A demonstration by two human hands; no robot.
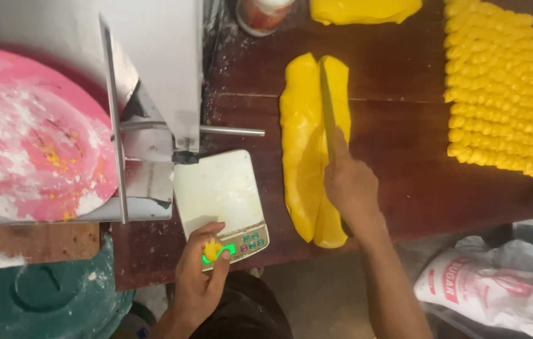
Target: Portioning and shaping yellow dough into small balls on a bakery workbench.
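Right hand: the right hand (pixel 349 188) is closed around the handle of a long-bladed knife (pixel 327 107), forefinger stretched along the back of the blade.
Knife: its blade lies lengthwise in a long yellow slab of soft dough (pixel 304 144) on the dark brown wooden table (pixel 404 163), the cut parting the slab into two strips that touch along most of their length.
Left hand: the left hand (pixel 200 276) pinches one small yellow lump of dough (pixel 212 251) between thumb and fingers, over the front edge of a white flat kitchen scale (pixel 219 191).
Scale: one green lit display shows beside the lump; small coloured buttons sit to its right; the platform carries nothing.
Behind the scale: a grey sheet-metal machine (pixel 153 69) with a thin steel rod (pixel 232 131) jutting over the table.
Far left: one round pink floury board (pixel 27 138); below it, one green plastic lid (pixel 40 295).
Right: rows of yellow twisted dough pieces (pixel 499 81), too many to count.
Top edge: another yellow dough mass (pixel 364 9) and one jar (pixel 263 14), both partly cut off.
Lower right: one white plastic sack (pixel 499 285).
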